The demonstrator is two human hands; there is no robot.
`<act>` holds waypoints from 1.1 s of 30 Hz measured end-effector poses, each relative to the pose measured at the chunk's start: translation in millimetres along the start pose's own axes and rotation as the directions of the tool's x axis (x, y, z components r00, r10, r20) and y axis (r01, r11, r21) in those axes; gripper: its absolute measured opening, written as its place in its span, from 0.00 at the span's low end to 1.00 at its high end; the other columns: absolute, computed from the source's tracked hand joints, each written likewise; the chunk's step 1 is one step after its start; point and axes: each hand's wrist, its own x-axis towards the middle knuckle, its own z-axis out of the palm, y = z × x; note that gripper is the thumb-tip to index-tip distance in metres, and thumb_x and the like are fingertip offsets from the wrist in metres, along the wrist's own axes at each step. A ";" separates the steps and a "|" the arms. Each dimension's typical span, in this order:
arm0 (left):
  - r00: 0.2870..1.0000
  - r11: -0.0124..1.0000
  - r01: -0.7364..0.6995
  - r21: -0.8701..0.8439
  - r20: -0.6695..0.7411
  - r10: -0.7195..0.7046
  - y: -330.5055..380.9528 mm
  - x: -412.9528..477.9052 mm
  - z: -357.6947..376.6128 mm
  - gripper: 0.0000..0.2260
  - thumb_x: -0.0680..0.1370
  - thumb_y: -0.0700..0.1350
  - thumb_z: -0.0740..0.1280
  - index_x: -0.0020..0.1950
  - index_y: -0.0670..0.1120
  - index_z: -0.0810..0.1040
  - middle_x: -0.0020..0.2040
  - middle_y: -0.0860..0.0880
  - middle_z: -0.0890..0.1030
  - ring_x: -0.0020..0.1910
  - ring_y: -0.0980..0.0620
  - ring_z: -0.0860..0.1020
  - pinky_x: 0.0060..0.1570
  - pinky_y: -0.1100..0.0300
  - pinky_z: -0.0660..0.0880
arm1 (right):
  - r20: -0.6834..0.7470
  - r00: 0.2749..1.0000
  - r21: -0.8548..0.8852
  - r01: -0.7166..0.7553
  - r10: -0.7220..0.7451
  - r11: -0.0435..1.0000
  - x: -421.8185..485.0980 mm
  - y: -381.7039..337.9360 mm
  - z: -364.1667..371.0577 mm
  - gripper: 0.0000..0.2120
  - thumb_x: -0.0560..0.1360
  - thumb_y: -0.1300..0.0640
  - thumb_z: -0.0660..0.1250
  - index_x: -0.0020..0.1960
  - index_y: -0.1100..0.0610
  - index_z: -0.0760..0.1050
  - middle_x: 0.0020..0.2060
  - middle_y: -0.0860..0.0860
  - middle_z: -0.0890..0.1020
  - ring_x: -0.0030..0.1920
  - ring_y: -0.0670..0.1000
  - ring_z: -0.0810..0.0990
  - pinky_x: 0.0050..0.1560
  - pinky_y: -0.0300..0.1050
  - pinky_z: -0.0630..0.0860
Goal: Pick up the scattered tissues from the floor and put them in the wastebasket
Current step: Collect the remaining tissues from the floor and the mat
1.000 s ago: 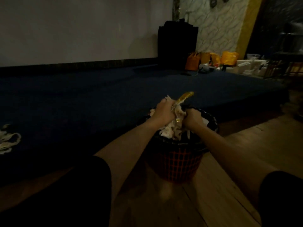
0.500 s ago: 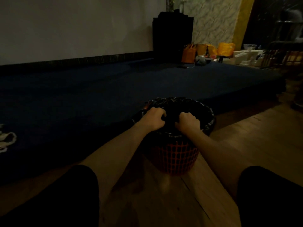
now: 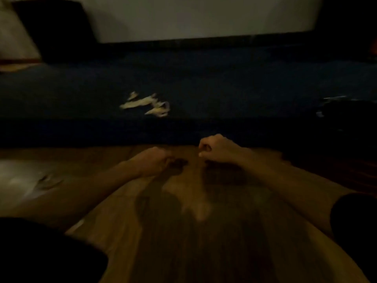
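Nearest the camera, dark sleeves (image 3: 47,252) frame bare forearms stretched out over the wooden floor (image 3: 183,231). The left hand (image 3: 152,160) is loosely curled, fingers drawn in, with nothing visible in it. The right hand (image 3: 217,148) is closed in a fist, also seemingly empty, though blur makes this uncertain. Beyond them, scattered tissues (image 3: 145,104) lie on the dark blue carpet (image 3: 224,88). At far right a dark shape, possibly the wastebasket (image 3: 346,113), sits by the carpet edge; a pale wall (image 3: 204,17) stands behind
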 end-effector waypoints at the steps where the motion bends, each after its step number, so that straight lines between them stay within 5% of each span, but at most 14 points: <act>1: 0.995 0.995 0.092 -0.036 0.030 -0.091 -34.0 -30.0 17.2 0.13 0.76 0.50 0.59 0.55 0.46 0.77 0.51 0.43 0.81 0.49 0.44 0.80 0.50 0.49 0.77 | 0.066 0.997 -0.015 0.050 -0.049 0.999 11.1 -27.9 28.8 0.15 0.75 0.50 0.66 0.58 0.55 0.75 0.53 0.55 0.78 0.52 0.55 0.78 0.52 0.50 0.77; 6: 0.909 0.888 0.417 -0.194 0.079 -0.410 -169.3 -173.7 103.6 0.09 0.74 0.44 0.66 0.53 0.48 0.79 0.55 0.50 0.80 0.55 0.51 0.77 0.47 0.61 0.67 | 0.381 0.913 0.019 0.150 -0.146 0.989 51.2 -159.3 176.8 0.15 0.73 0.52 0.67 0.59 0.55 0.76 0.61 0.55 0.78 0.61 0.56 0.76 0.62 0.50 0.73; 8: 0.857 0.829 0.512 -0.223 0.072 -0.510 -217.3 -220.6 131.7 0.11 0.72 0.48 0.69 0.54 0.55 0.76 0.61 0.46 0.78 0.62 0.46 0.76 0.58 0.55 0.68 | 0.444 0.882 0.042 0.153 -0.156 0.987 61.9 -203.6 225.4 0.19 0.73 0.53 0.68 0.63 0.56 0.73 0.63 0.56 0.77 0.61 0.57 0.76 0.62 0.53 0.74; 12: 0.753 0.690 0.636 -0.346 0.082 -0.653 -281.4 -268.2 190.7 0.44 0.62 0.71 0.64 0.73 0.51 0.59 0.73 0.41 0.64 0.71 0.39 0.63 0.70 0.42 0.63 | 0.473 0.871 0.119 0.089 -0.135 0.989 72.3 -258.6 309.9 0.26 0.68 0.54 0.74 0.63 0.58 0.72 0.62 0.58 0.77 0.63 0.60 0.76 0.62 0.54 0.75; 15: 0.732 0.652 0.643 -0.403 0.071 -0.678 -297.9 -271.6 218.5 0.45 0.63 0.70 0.64 0.74 0.59 0.47 0.78 0.44 0.51 0.76 0.38 0.46 0.70 0.35 0.54 | 0.507 0.855 0.121 0.053 -0.108 0.991 50.9 -285.4 358.2 0.36 0.66 0.51 0.76 0.69 0.58 0.66 0.70 0.61 0.66 0.72 0.64 0.63 0.71 0.57 0.65; 17: 0.733 0.626 0.626 -0.465 0.076 -0.676 -309.2 -264.8 223.7 0.44 0.66 0.66 0.67 0.73 0.61 0.44 0.78 0.45 0.46 0.76 0.38 0.40 0.70 0.33 0.52 | 0.415 0.901 0.092 0.098 -0.128 0.991 29.0 -292.4 381.9 0.30 0.68 0.53 0.73 0.67 0.55 0.67 0.68 0.58 0.63 0.70 0.63 0.62 0.69 0.53 0.64; 21: 0.763 0.674 0.604 -0.425 0.066 -0.642 -316.3 -250.2 239.8 0.37 0.66 0.66 0.65 0.72 0.60 0.57 0.75 0.43 0.56 0.74 0.36 0.53 0.68 0.35 0.62 | 0.231 0.948 0.139 0.188 -0.217 0.972 -21.1 -285.8 425.0 0.12 0.73 0.67 0.65 0.57 0.63 0.75 0.57 0.50 0.71 0.55 0.47 0.74 0.52 0.37 0.69; 24: 0.743 0.694 0.607 -0.387 -0.034 -0.668 -304.8 -242.4 253.1 0.22 0.70 0.53 0.66 0.63 0.55 0.71 0.65 0.45 0.73 0.63 0.40 0.72 0.57 0.47 0.74 | 0.067 0.979 0.187 0.178 -0.193 0.966 -26.1 -275.6 434.0 0.13 0.65 0.71 0.72 0.44 0.57 0.79 0.46 0.51 0.82 0.46 0.50 0.81 0.46 0.32 0.71; 28: 0.726 0.667 0.498 -0.554 -0.154 -0.671 -284.4 -254.0 250.7 0.11 0.72 0.41 0.65 0.53 0.45 0.80 0.54 0.42 0.81 0.51 0.41 0.79 0.48 0.50 0.78 | 0.084 0.973 0.341 0.175 -0.215 0.923 24.9 -293.2 423.2 0.11 0.68 0.71 0.62 0.46 0.60 0.78 0.46 0.57 0.81 0.47 0.55 0.80 0.47 0.37 0.73; 33: 0.550 0.522 0.513 -0.682 -0.206 -0.809 -304.4 -303.6 221.7 0.12 0.72 0.39 0.70 0.55 0.42 0.80 0.54 0.42 0.81 0.50 0.48 0.78 0.49 0.58 0.74 | 0.178 0.962 0.473 0.102 -0.208 0.875 100.8 -362.6 409.1 0.09 0.72 0.70 0.62 0.49 0.62 0.77 0.47 0.53 0.80 0.49 0.50 0.77 0.52 0.48 0.78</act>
